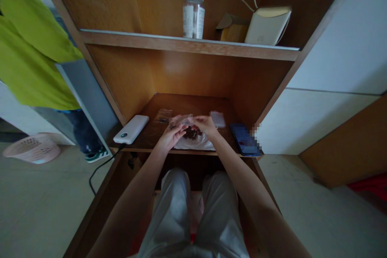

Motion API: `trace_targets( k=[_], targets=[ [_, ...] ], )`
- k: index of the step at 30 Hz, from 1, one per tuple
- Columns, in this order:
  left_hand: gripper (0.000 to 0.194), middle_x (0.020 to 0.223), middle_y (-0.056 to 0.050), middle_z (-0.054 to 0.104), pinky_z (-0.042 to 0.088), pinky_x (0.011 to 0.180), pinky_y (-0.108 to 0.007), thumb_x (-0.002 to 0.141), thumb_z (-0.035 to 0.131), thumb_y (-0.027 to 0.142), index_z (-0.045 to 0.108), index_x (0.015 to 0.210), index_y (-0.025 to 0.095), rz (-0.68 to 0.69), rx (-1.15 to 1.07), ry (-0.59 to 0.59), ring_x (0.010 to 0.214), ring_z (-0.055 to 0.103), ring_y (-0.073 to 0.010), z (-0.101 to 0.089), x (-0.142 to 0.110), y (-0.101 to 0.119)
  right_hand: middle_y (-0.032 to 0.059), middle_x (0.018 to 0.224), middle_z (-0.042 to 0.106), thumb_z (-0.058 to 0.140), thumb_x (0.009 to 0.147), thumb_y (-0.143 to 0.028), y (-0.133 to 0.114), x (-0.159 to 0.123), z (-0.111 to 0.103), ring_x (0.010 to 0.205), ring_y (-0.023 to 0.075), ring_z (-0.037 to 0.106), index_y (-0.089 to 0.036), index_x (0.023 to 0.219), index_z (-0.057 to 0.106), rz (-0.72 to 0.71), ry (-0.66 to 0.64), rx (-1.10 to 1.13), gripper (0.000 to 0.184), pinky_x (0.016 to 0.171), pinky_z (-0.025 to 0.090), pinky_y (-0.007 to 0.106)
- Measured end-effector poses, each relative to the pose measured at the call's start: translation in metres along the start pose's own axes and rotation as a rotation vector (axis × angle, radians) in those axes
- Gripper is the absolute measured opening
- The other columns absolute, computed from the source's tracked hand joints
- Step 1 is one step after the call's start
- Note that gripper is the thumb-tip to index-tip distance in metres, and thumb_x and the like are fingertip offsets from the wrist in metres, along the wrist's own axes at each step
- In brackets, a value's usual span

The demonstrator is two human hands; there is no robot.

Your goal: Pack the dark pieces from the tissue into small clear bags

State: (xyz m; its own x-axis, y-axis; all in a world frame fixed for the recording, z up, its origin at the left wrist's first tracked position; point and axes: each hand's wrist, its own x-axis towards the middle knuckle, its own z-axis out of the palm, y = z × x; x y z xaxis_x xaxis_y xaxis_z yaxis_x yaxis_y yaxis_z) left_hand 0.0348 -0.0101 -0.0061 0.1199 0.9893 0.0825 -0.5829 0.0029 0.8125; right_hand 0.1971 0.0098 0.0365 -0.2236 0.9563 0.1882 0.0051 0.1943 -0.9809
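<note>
Between my two hands, above the lower shelf, is a small clear plastic bag [185,119]. My left hand [173,135] grips its left side with bent fingers. On the right, the fingers of my right hand [205,124] pinch the bag's edge. Directly below lies a larger clear bag [195,144] with small dark brown pieces [192,132] in it; their kind is too small to tell. A flat small bag [163,115] with something dark inside lies to the left. Beyond my right hand lies a pale stack of small clear bags [217,119].
A white power bank [131,129] with a black cable [101,165] lies at the shelf's left; a dark blue phone [245,140] at its right. The upper shelf holds a bottle [194,14], a small box [232,28] and a cream pouch [268,26]. A person in a yellow-green top [33,48] stands left near a basket [33,148].
</note>
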Motion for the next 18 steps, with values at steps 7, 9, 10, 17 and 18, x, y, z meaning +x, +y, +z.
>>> trace_targets(
  k=[7, 9, 10, 17, 18],
  targets=[
    [0.044, 0.103, -0.003, 0.067, 0.054, 0.067, -0.021, 0.071, 0.07, 0.013, 0.054, 0.111, 0.022, -0.017, 0.078, -0.063, 0.078, 0.067, -0.0118, -0.001, -0.002, 0.008, 0.0128, 0.11, 0.064, 0.039, 0.085, -0.045, 0.03, 0.017, -0.007, 0.092, 0.017, 0.063, -0.015, 0.105, 0.06, -0.053, 0.397, -0.042, 0.041, 0.073, 0.05, 0.027],
    [0.044, 0.101, -0.004, 0.068, 0.055, 0.067, -0.024, 0.069, 0.071, 0.014, 0.054, 0.11, 0.021, -0.045, 0.132, -0.084, 0.077, 0.067, -0.0134, 0.001, -0.003, 0.01, 0.0126, 0.121, 0.058, 0.028, 0.089, -0.042, 0.039, 0.018, -0.005, 0.104, 0.0168, 0.06, -0.017, 0.115, 0.054, -0.033, 0.417, -0.054, 0.044, 0.08, 0.048, 0.03],
    [0.045, 0.099, -0.004, 0.068, 0.055, 0.068, -0.026, 0.068, 0.073, 0.015, 0.054, 0.109, 0.02, -0.06, 0.153, -0.096, 0.075, 0.067, -0.0139, 0.002, -0.004, 0.011, 0.0124, 0.125, 0.056, 0.024, 0.09, -0.042, 0.043, 0.018, -0.004, 0.107, 0.0165, 0.058, -0.018, 0.118, 0.051, -0.024, 0.408, -0.059, 0.046, 0.083, 0.048, 0.03],
    [0.047, 0.098, -0.007, 0.066, 0.054, 0.066, -0.03, 0.063, 0.076, 0.016, 0.053, 0.104, 0.018, -0.121, 0.373, -0.155, 0.072, 0.066, -0.0146, 0.013, 0.001, 0.01, 0.0121, 0.13, 0.053, 0.01, 0.092, -0.05, 0.062, 0.012, 0.001, 0.115, 0.0156, 0.054, -0.019, 0.121, 0.049, -0.015, 0.287, -0.179, 0.058, 0.086, 0.046, 0.03],
    [0.047, 0.099, -0.008, 0.065, 0.054, 0.065, -0.029, 0.064, 0.076, 0.017, 0.053, 0.104, 0.018, -0.127, 0.41, -0.16, 0.072, 0.066, -0.0146, 0.014, 0.002, 0.01, 0.0123, 0.129, 0.054, 0.01, 0.092, -0.05, 0.062, 0.012, 0.001, 0.114, 0.0153, 0.055, -0.018, 0.121, 0.05, -0.01, 0.282, -0.168, 0.058, 0.086, 0.046, 0.03]
  ],
)
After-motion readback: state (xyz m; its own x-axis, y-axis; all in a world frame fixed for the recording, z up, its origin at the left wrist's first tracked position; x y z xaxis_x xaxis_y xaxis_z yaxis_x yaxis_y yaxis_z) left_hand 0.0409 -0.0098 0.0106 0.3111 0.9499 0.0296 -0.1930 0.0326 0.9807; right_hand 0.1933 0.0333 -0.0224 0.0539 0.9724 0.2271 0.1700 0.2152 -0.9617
